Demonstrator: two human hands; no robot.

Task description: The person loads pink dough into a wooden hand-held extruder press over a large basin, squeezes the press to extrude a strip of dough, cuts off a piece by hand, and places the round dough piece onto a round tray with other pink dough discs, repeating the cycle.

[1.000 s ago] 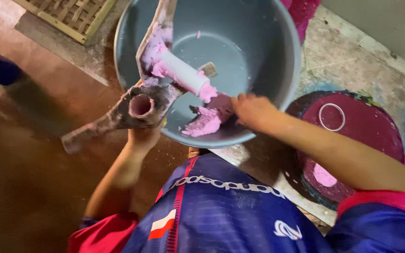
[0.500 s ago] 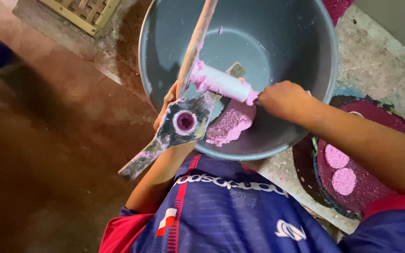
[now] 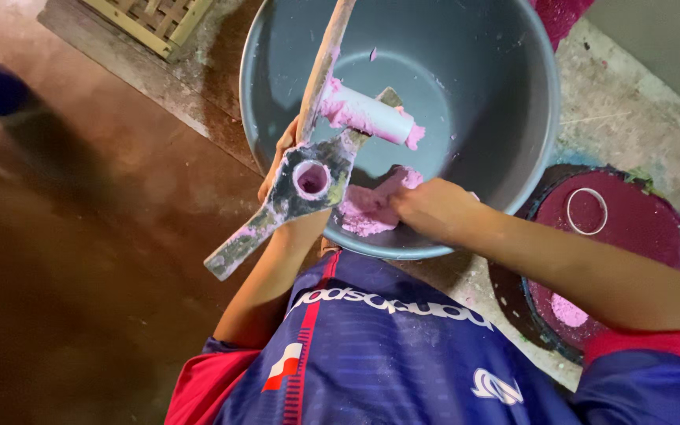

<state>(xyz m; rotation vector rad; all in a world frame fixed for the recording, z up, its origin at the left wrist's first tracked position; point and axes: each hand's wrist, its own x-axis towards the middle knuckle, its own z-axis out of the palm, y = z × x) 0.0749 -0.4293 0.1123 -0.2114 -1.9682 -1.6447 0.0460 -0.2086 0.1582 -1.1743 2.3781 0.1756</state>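
A grey basin (image 3: 482,71) stands in front of me with a lump of pink paste (image 3: 364,212) at its near side. My left hand (image 3: 279,155) grips a paste-smeared metal press tool (image 3: 312,179) at the basin's rim. The tool has a round hole in its bracket, a pale cylinder (image 3: 367,116) smeared pink, and a wooden handle (image 3: 326,59) rising over the basin. The tool hides most of this hand. My right hand (image 3: 430,208) reaches into the basin, knuckles up, fingers curled into the pink paste.
A round dark-red tray (image 3: 639,236) with a thin ring (image 3: 586,210) and pink patches lies at the right on a concrete ledge (image 3: 623,102). A woven bamboo tray (image 3: 159,20) sits at top left. Brown floor (image 3: 64,260) spreads to the left.
My right hand has dropped from the end of the cylinder down onto the paste lump. The press tool has shifted right and its wooden handle now stands more upright over the basin.
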